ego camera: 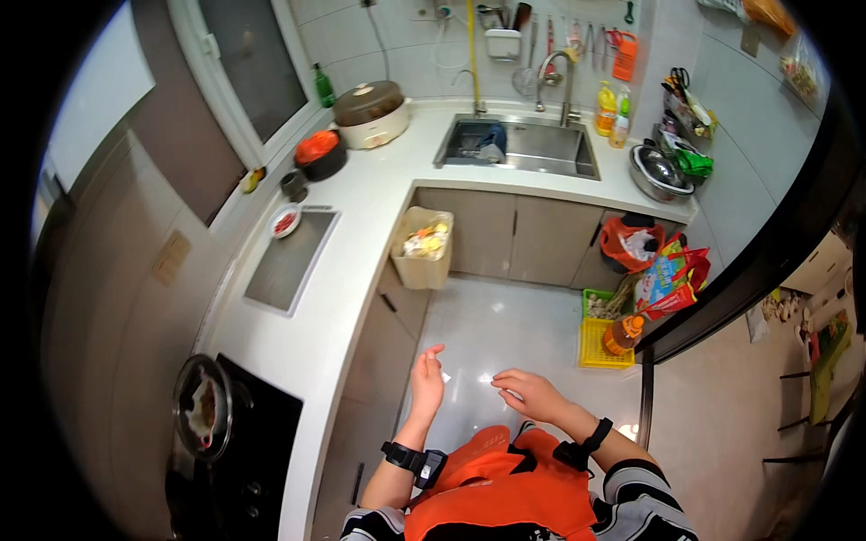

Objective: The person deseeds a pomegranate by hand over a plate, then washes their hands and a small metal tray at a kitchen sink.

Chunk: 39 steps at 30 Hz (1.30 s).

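Note:
My left hand [427, 383] hangs in the air above the tiled floor, its fingers loosely bent. A small white patch shows beside its palm; whether it is a scrap or a reflection I cannot tell. My right hand [534, 395] is raised across from it, with thumb and fingers apart and nothing seen in it. The two hands do not touch. Both wrists wear black straps with devices. Below them is an orange apron [500, 500]. The white countertop [365, 264] runs to the left of my left hand.
A lidded pan [203, 409] sits on the black cooktop [260, 433]. Further along are a white bowl [285, 221] with red pieces and an electric cooker [371, 115]. A waste bin [419, 267] hangs at the counter edge. Yellow basket [595, 355] and steel sink [548, 152] lie ahead right.

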### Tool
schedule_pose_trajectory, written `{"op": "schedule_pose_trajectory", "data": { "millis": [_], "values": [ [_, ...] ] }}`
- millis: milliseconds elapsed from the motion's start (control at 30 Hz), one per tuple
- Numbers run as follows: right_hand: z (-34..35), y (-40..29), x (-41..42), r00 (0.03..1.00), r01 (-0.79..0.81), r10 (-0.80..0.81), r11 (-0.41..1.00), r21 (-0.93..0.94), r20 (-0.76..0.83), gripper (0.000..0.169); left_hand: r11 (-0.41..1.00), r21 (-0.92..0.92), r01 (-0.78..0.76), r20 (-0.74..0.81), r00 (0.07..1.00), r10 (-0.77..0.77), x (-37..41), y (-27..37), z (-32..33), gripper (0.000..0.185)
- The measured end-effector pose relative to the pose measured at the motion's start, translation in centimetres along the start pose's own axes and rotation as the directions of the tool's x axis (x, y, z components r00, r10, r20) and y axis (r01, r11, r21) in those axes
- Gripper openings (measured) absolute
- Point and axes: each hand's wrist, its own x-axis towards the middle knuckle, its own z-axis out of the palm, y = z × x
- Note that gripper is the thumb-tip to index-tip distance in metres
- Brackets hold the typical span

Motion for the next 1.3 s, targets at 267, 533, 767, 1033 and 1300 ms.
{"op": "schedule_pose_trajectory", "data": {
  "millis": [267, 533, 767, 1033, 1300],
  "values": [
    [-11.9, 12.1, -2.1, 0.987, -0.16, 0.159, 0.986, -0.048, -0.01, 0.017, 0.998, -0.003, 0.062, 0.081, 0.995, -0.062, 10.7, 2.7, 11.6, 0.028],
    [-16.2, 20.5, 2.6, 0.954, -0.298, 0.299, 0.954, -0.035, 0.014, 0.016, 0.985, -0.031, 0.172, -0.07, 0.982, -0.174, 20.6, 0.5, 13.4, 0.021],
    [-18.0, 26.8, 13.0, 0.965, -0.255, 0.259, 0.964, -0.077, 0.047, 0.014, 0.982, -0.148, 0.115, -0.235, 0.961, -0.148, 34.3, -1.9, 10.7, 0.024],
    [-21.8, 31.3, 23.2, 0.915, -0.383, 0.395, 0.915, -0.127, 0.085, 0.016, 0.97, -0.096, 0.223, -0.273, 0.931, -0.241, 46.3, -4.6, 8.0, 0.032],
    [-24.9, 36.0, 26.2, 0.9, -0.4, 0.426, 0.891, -0.216, 0.092, 0.025, 0.991, -0.01, 0.135, -0.143, 0.981, -0.135, 51.4, -8.0, 12.1, 0.036]
  ]
}}
